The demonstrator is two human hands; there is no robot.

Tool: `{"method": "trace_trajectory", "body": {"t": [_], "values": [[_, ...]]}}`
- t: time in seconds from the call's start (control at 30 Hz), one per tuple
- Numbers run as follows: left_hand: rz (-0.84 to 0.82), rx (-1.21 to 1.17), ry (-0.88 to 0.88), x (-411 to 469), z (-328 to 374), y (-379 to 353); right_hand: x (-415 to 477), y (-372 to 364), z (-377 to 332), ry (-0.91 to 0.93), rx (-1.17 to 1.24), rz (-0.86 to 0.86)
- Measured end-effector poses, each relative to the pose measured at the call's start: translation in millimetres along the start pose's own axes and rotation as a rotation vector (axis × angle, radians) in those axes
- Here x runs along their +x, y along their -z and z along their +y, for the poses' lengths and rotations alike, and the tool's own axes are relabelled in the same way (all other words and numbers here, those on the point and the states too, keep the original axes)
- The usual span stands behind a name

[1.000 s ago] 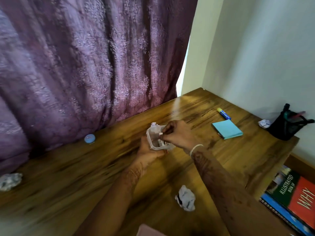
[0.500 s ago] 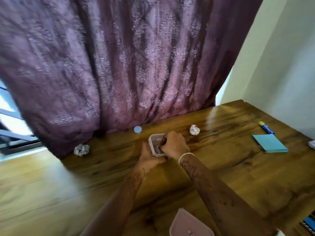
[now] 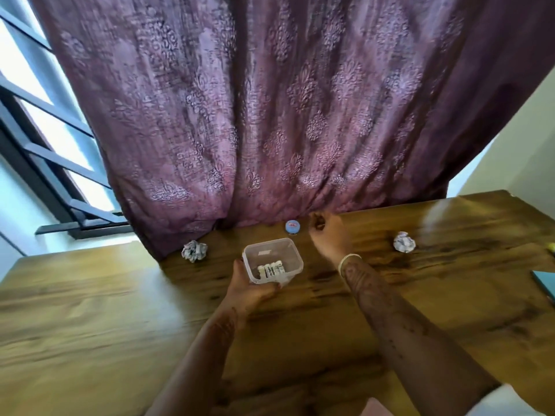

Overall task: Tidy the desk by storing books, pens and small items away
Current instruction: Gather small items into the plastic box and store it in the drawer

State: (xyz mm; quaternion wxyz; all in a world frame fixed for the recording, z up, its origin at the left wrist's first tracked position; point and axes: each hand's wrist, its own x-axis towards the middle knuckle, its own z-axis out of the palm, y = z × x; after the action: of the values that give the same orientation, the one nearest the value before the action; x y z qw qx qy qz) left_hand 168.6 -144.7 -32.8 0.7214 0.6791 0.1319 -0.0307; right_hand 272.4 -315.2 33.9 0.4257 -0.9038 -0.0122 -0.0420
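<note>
Just beyond the clear container (image 3: 272, 261), gripped by the left hand (image 3: 250, 288), the small blue tin (image 3: 292, 227) is seemingly approached by the loosely curled, empty right hand (image 3: 329, 235), so a pinch comes next.

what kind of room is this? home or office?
Likely a home room, perhaps a bedroom or study. A patterned purple curtain hangs over a barred window behind a wooden desk, with crumpled paper and a small clear plastic container held by the left hand.
</note>
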Motion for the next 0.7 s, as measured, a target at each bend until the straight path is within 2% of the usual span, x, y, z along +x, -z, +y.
{"method": "trace_trajectory", "body": {"t": [0.1, 0.27, 0.47, 0.7], "values": [[0.013, 0.016, -0.023, 4, -4, 4, 23, -16, 16, 0.040, -0.081, -0.118], [-0.014, 0.035, -0.050, 11, -10, 8, 41, -41, 31, 0.156, -0.382, -0.255], [-0.046, 0.017, -0.038, 10, -12, 9, 49, -58, 39, 0.304, -0.448, -0.275], [-0.037, 0.003, -0.012, 9, -13, 9, 45, -52, 38, 0.344, -0.519, -0.283]]}}
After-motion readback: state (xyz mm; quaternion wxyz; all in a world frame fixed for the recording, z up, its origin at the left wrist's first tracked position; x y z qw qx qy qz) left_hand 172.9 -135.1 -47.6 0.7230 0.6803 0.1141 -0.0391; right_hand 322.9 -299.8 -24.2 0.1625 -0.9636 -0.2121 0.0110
